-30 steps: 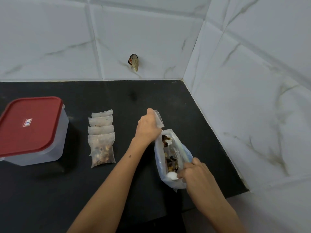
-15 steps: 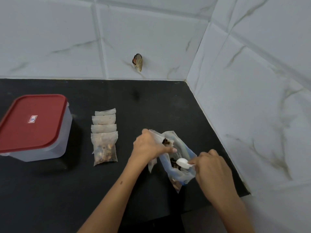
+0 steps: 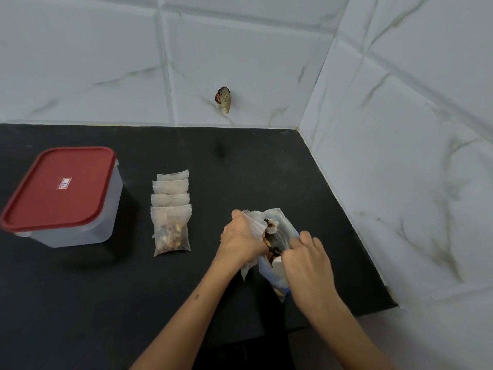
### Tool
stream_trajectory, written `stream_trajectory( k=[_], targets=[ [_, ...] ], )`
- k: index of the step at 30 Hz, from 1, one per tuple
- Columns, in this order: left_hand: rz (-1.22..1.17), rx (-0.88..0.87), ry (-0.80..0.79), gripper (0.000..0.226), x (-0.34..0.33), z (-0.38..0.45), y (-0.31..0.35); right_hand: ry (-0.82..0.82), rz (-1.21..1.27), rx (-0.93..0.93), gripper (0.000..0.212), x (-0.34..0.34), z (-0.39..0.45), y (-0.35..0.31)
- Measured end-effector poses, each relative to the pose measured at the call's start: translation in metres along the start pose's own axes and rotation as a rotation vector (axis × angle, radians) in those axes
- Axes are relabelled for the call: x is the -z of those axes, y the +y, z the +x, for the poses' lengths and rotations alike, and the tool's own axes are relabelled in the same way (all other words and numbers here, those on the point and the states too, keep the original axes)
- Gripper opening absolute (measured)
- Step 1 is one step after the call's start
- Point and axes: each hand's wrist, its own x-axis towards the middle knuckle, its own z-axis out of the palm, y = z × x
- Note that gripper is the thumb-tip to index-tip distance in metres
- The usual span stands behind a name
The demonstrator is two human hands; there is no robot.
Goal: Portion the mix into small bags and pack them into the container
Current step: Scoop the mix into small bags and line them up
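A clear plastic bag of dark mix [image 3: 282, 228] lies on the black counter [image 3: 240, 161], its mouth facing me. My left hand [image 3: 241, 240] grips a small white bag [image 3: 253, 222] against the big bag's left edge. My right hand [image 3: 306, 257] holds a white spoon [image 3: 277, 263] whose bowl sits at the big bag's mouth. Left of my hands, several small filled bags [image 3: 171, 212] lie in an overlapping row. Further left stands the translucent container [image 3: 80, 217] with its red lid [image 3: 60, 186] on.
White marble-look tiled walls [image 3: 400, 156] close the counter at the back and right. A dark hole or fitting [image 3: 223, 99] shows in the back wall. The counter's front right edge [image 3: 346, 316] runs just below my right wrist.
My left hand came down from above the big bag and now presses the small bag against its mouth. My right hand has brought the spoon back into the opening.
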Motion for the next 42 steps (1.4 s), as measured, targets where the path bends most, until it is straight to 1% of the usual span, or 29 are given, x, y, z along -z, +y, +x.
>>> stream_trajectory(
  k=[3,5,6,8,9,10,11,12,14,15,16,18,19,21,23,26,28,30,33,36,39,41,42],
  targets=[
    [-0.014,-0.02,0.005,0.066,-0.002,-0.002,-0.001,0.051,0.054,-0.016,0.024,-0.003,-0.002,0.0],
    [-0.033,-0.021,0.006,0.066,0.0,-0.002,-0.003,0.137,0.053,-0.013,0.026,-0.002,-0.006,0.005],
    [-0.039,-0.021,0.005,0.066,0.001,-0.002,-0.004,0.146,0.056,-0.008,0.029,0.0,-0.009,0.007],
    [-0.045,-0.02,0.0,0.066,0.001,-0.002,-0.005,0.053,0.049,0.069,0.035,-0.003,-0.014,0.011],
    [-0.044,-0.019,-0.003,0.067,0.0,-0.003,-0.006,-0.02,0.041,0.1,0.037,-0.004,-0.015,0.012],
    [-0.044,-0.017,-0.005,0.067,0.0,-0.003,-0.006,-0.053,0.041,0.106,0.038,-0.002,-0.015,0.012],
    [-0.044,-0.017,-0.003,0.067,0.0,-0.004,-0.006,-0.055,0.021,0.094,0.037,-0.004,-0.013,0.009],
    [-0.045,-0.017,0.001,0.067,-0.001,-0.004,-0.006,-0.021,0.007,0.081,0.034,-0.008,-0.012,0.007],
    [-0.04,-0.027,0.014,0.065,-0.001,-0.004,-0.006,0.061,0.015,0.026,0.025,-0.013,-0.01,-0.002],
    [-0.04,-0.033,0.021,0.064,-0.002,-0.005,-0.006,0.069,0.026,-0.015,0.022,-0.014,-0.008,-0.006],
    [-0.042,-0.036,0.023,0.063,-0.002,-0.005,-0.006,0.069,0.042,-0.042,0.025,-0.016,-0.007,-0.008],
    [-0.053,-0.035,0.026,0.064,-0.002,-0.006,-0.005,0.121,0.112,-0.076,0.036,-0.022,-0.002,-0.011],
    [-0.059,-0.034,0.025,0.065,-0.002,-0.006,-0.005,0.15,0.132,-0.098,0.037,-0.025,-0.001,-0.012],
    [-0.062,-0.039,0.025,0.066,-0.003,-0.005,-0.005,0.138,0.151,-0.139,0.032,-0.024,0.0,-0.01],
    [-0.06,-0.049,0.032,0.066,-0.002,-0.005,-0.009,0.186,0.24,-0.217,0.027,-0.015,-0.006,-0.004],
    [-0.069,-0.059,0.06,0.07,0.0,-0.003,-0.016,0.254,0.384,-0.317,0.034,-0.009,-0.011,0.019],
    [-0.088,-0.064,0.07,0.074,-0.001,-0.002,-0.02,0.218,0.449,-0.387,0.036,-0.008,-0.006,0.026],
    [-0.137,-0.062,0.057,0.077,-0.004,-0.001,-0.024,0.139,0.424,-0.421,0.036,-0.011,0.003,0.021],
    [-0.27,-0.007,0.01,0.072,-0.009,0.001,-0.028,0.057,0.38,-0.388,0.034,-0.019,0.014,0.009],
    [-0.495,0.049,-0.043,0.061,-0.019,0.005,-0.031,0.006,0.401,-0.349,0.033,-0.024,0.017,0.003],
    [-0.623,0.016,-0.051,0.046,-0.028,0.006,-0.034,0.014,0.45,-0.375,0.031,-0.023,0.014,0.006],
    [-0.71,0.03,-0.058,0.038,-0.03,0.004,-0.033,0.007,0.476,-0.401,0.033,-0.024,0.014,0.009],
    [-0.756,0.037,-0.066,0.03,-0.031,0.004,-0.032,-0.001,0.489,-0.405,0.033,-0.024,0.015,0.009]
  ],
)
